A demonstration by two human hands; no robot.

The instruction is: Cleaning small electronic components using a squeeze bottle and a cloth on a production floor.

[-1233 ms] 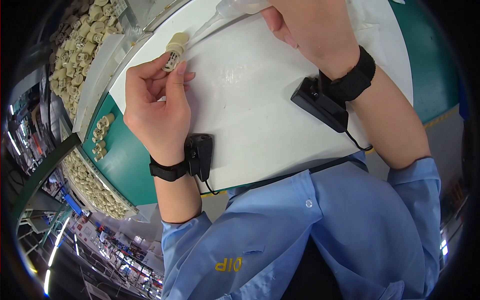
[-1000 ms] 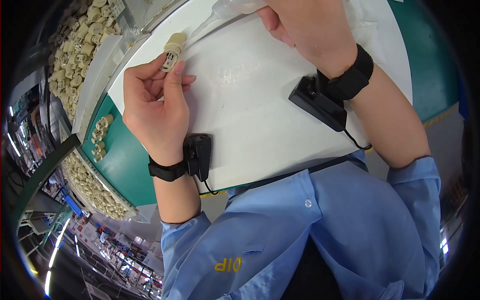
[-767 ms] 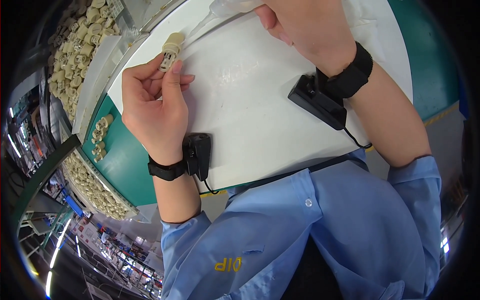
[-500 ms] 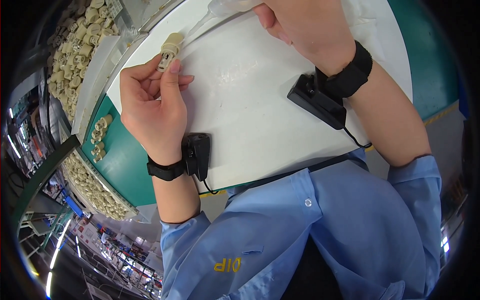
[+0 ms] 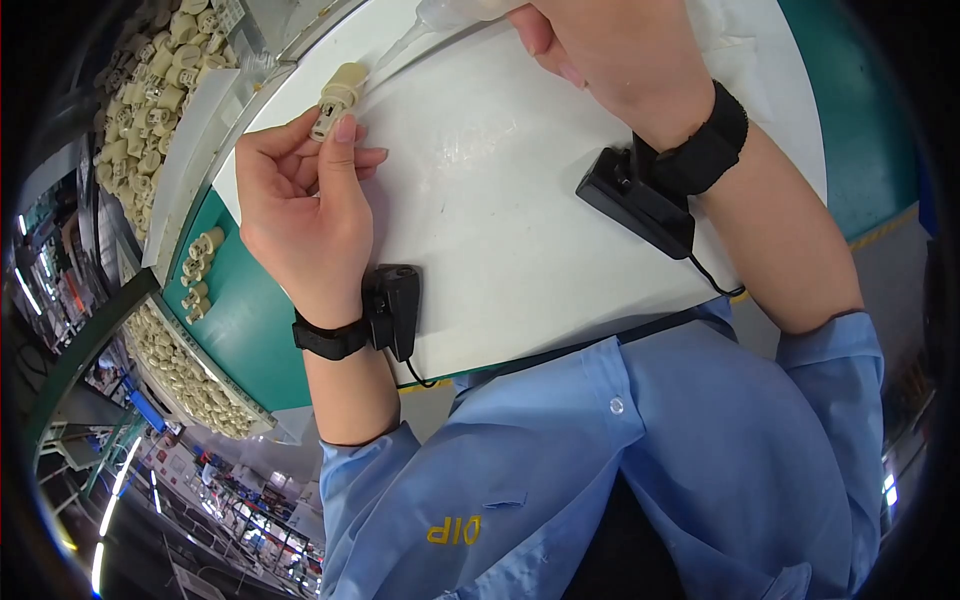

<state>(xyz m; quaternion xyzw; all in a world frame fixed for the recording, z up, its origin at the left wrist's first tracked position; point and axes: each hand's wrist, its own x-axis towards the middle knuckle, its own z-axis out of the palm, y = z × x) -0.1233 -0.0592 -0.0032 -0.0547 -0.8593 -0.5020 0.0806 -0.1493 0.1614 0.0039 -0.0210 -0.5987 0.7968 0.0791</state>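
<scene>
Between the thumb and fingers of my left hand (image 5: 312,215) is a cream plastic lamp holder (image 5: 342,92), tilted, with its wider round end pointing up and away. My right hand (image 5: 625,70) is closed on a translucent squeeze bottle (image 5: 455,12) with a thin tapered nozzle, partly cut off by the upper edge. The nozzle's tip sits right beside the wide end of the lamp holder; whether they touch I cannot tell. Most of my right hand's grip lies outside the view.
Under both hands lies a white sheet (image 5: 500,230) on a green table (image 5: 255,340). Several lamp holders (image 5: 200,255) stand on the green strip at left. A bin heaped with lamp holders (image 5: 150,110) and another of small cream parts (image 5: 185,370) flank the left edge.
My left hand has shifted very slightly left, tipping the lamp holder a little. The bottle's nozzle stays beside its wide end; my right hand has barely moved.
</scene>
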